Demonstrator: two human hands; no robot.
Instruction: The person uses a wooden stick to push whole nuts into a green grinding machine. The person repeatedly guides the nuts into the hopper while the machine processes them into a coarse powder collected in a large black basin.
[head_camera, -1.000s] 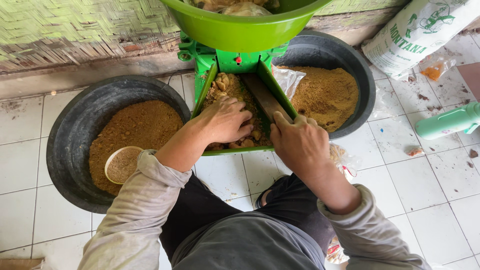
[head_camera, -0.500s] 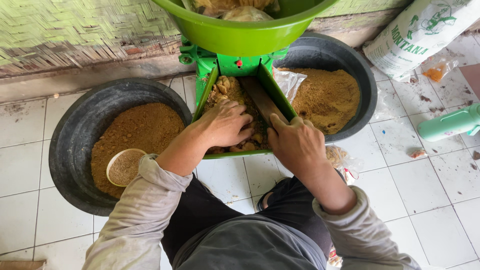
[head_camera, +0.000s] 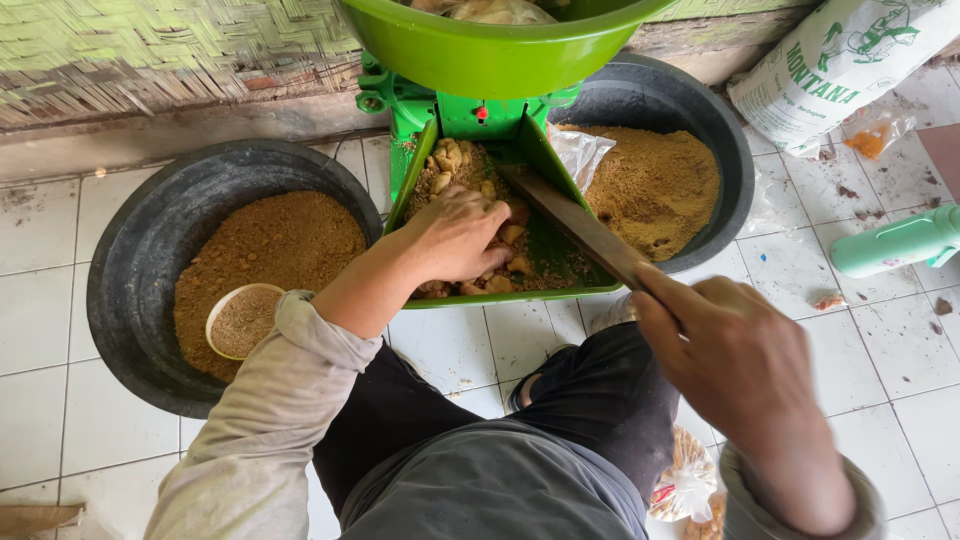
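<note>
The green bowl (head_camera: 490, 55) at twelve o'clock is cut off by the top edge. The right hand (head_camera: 735, 355) is motion-blurred, hiding the wooden stick's (head_camera: 575, 222) end. The white sack (head_camera: 845, 60) at one o'clock runs out of frame.

Small food-processing workshop: green grinder chute (head_camera: 560, 255), powder tubs (head_camera: 140, 270), tiled floor (head_camera: 860, 340).

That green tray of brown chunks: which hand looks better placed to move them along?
The left hand, probably: it lies right on the brown chunks in the green tray. The right hand grips a flat stick near the tray's edge.
</note>
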